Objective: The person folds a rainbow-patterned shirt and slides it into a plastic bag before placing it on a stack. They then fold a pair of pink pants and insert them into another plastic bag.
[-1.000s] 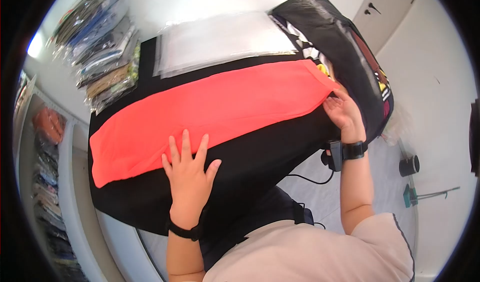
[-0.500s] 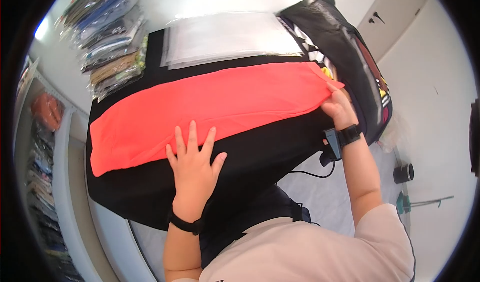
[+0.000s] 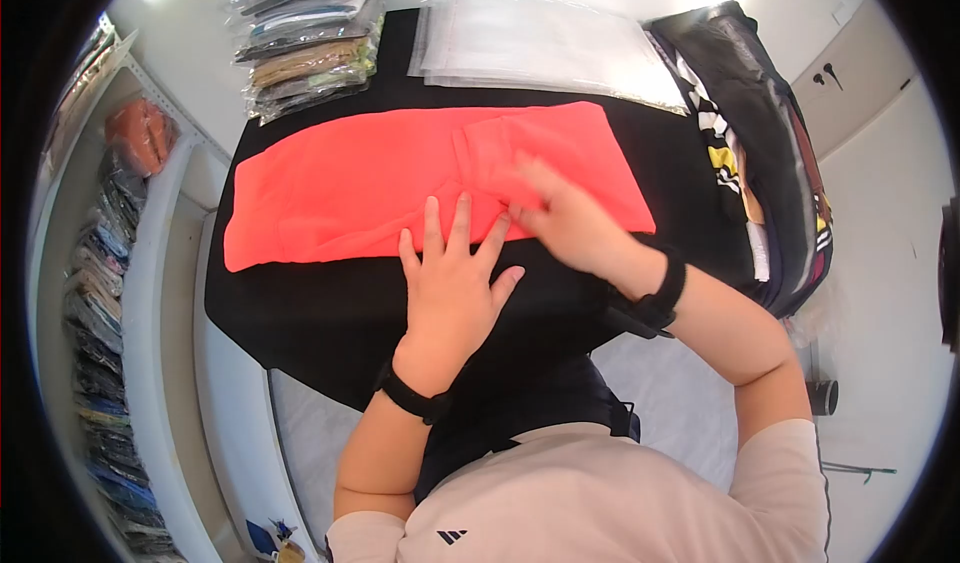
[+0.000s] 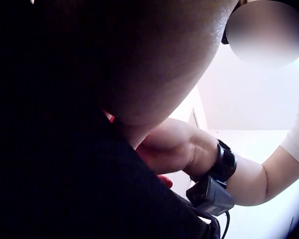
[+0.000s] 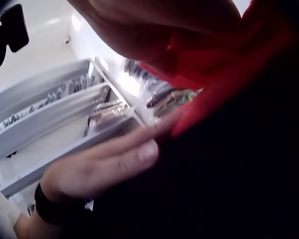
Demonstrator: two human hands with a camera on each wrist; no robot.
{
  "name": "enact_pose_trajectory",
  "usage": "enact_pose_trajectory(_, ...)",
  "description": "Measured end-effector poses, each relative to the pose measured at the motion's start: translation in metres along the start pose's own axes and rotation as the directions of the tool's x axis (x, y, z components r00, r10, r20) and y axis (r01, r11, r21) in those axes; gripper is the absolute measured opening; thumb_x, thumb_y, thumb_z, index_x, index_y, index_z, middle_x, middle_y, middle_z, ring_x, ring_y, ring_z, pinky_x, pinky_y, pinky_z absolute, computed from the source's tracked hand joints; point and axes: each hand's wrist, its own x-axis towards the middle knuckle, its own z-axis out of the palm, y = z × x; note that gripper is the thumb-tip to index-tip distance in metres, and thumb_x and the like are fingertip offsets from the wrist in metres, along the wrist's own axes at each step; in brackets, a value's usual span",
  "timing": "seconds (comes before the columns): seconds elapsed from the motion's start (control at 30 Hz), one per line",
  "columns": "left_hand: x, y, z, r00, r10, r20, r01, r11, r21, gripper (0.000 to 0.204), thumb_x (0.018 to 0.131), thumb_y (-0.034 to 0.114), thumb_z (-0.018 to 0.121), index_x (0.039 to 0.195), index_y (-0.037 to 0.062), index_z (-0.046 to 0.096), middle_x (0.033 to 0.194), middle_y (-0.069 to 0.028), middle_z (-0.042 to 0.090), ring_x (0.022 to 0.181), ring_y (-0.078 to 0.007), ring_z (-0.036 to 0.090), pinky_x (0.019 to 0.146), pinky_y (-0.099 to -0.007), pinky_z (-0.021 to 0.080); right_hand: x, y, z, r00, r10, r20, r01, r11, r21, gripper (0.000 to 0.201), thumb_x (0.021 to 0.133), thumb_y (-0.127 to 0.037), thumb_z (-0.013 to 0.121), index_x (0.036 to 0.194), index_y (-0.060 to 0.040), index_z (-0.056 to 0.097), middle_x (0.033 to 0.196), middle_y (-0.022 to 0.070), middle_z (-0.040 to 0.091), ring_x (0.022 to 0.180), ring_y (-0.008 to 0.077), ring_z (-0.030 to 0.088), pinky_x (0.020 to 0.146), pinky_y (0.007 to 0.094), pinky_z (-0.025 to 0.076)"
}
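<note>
Nearest, at the bottom of the frame, a pale shirt [image 3: 620, 493] is seen. Just above it, near the middle, the left hand [image 3: 447, 293] is laid with fingers spread and straight on the lower edge of the coral-red cloth [image 3: 340, 178]. Close beside it, the right hand [image 3: 572, 231] is blurred over the cloth's folded part; whether cloth is pinched cannot be told. The cloth is spread across the centre of the black-covered worktop [image 3: 300, 308]. Beyond it, clear plastic sheets [image 3: 545, 48] are stacked at upper centre, bagged garments [image 3: 310, 38] are piled at upper left, and dark clothing [image 3: 765, 113] is heaped at upper right.
</note>
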Motion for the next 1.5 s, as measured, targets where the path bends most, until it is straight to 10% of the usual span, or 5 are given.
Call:
enact_pose_trajectory(0.37,-0.001,-0.002,0.005,0.999,-0.009,-0.042,0.009,1.0,-0.009,0.052,0.081,0.041,0.062,0.127,0.0188,0.053,0.137,-0.0165,0.039,0.13,-0.0411,0.029,0.099,-0.0625,0.026,-0.005,-0.018,0.008,0.992,-0.127,0.008,0.125,0.969,-0.211,0.04,0.088,-0.007,0.052,0.127,-0.0061,0.048,0.126,0.0266,0.049,0.127,0.0383,0.039,0.103,0.0386,0.034)
enact_pose_trajectory(0.5,-0.001,-0.002,0.004,0.995,0.004,-0.096,-0.005,1.0,-0.017,0.052,0.081,0.041,0.063,0.126,0.0187,0.053,0.135,-0.0162,0.041,0.13,-0.0409,0.029,0.099,-0.0624,0.026,0.008,-0.022,-0.006,0.952,0.3,0.057,-0.299,0.879,0.371,0.038,0.094,-0.011,0.048,0.131,-0.0009,0.043,0.124,0.0196,0.054,0.119,0.0252,0.05,0.096,0.0311,0.041)
enact_pose_trajectory(0.83,-0.004,-0.011,-0.004,0.992,0.024,-0.126,-0.049,0.977,-0.205,0.04,0.079,0.027,0.068,0.114,0.0105,0.06,0.122,-0.0162,0.052,0.125,-0.0396,0.038,0.099,-0.0561,0.032,-0.001,0.001,0.002,0.967,-0.102,0.234,0.088,0.994,0.07,0.048,0.09,-0.017,0.053,0.134,-0.0075,0.04,0.142,0.0229,0.033,0.134,0.0364,0.029,0.108,0.0473,0.025)
enact_pose_trajectory(1.1,-0.051,-0.125,-0.07,0.419,-0.908,0.0,0.592,0.273,-0.758,0.048,0.089,0.045,0.056,0.092,-0.0026,0.058,0.072,-0.0069,0.059,0.054,-0.0119,0.055,0.046,-0.0226,0.042,-0.011,-0.017,0.003,0.947,-0.095,0.308,0.193,0.932,-0.306,0.07,0.085,-0.034,0.06,0.142,-0.0089,0.027,0.146,0.023,0.022,0.136,0.0375,0.022,0.109,0.0489,0.02)
enact_pose_trajectory(1.5,-0.007,-0.165,-0.063,0.474,-0.854,0.215,0.333,-0.053,-0.942,0.037,0.091,0.031,0.055,0.106,-0.0027,0.055,0.099,-0.0141,0.063,0.087,-0.0246,0.064,0.077,-0.033,0.053,-0.011,-0.009,0.005,0.943,-0.149,0.298,0.237,0.928,-0.288,0.073,0.083,-0.034,0.063,0.141,-0.008,0.028,0.146,0.0231,0.022,0.136,0.0381,0.023,0.108,0.0503,0.021)
